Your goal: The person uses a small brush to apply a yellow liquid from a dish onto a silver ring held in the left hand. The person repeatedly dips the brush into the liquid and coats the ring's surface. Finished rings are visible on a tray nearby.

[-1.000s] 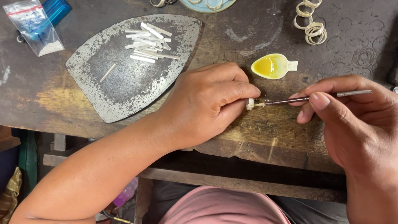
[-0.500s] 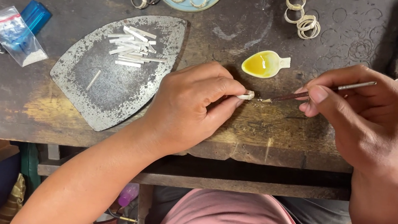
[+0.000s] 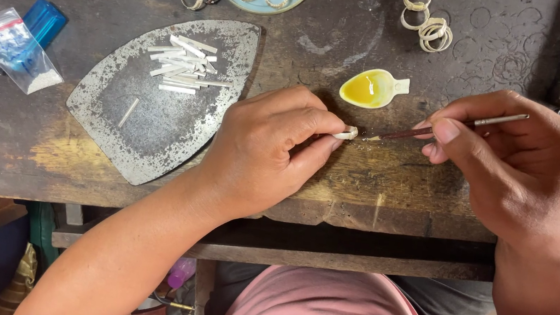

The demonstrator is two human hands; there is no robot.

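1. The left hand [image 3: 273, 151] is curled nearly shut, pinching a small pale curved metal strip [image 3: 348, 134] at its fingertips, centre of the dark worn wooden workbench [image 3: 390, 185].
2. The right hand [image 3: 517, 169] is closed round a thin brush [image 3: 440, 131], tip touching the strip from three o'clock.
3. A yellow-filled spoon-shaped dish [image 3: 372, 89] sits at twelve o'clock.
4. A clear plastic bag with a red strip [image 3: 12, 50] lies at ten o'clock, over a blue cylinder [image 3: 46, 22].

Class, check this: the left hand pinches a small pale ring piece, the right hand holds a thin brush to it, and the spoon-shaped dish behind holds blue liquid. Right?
Not quite. The head view shows the spoon-shaped dish holds yellow liquid, not blue. The left hand, ring piece, right hand and brush are as stated.
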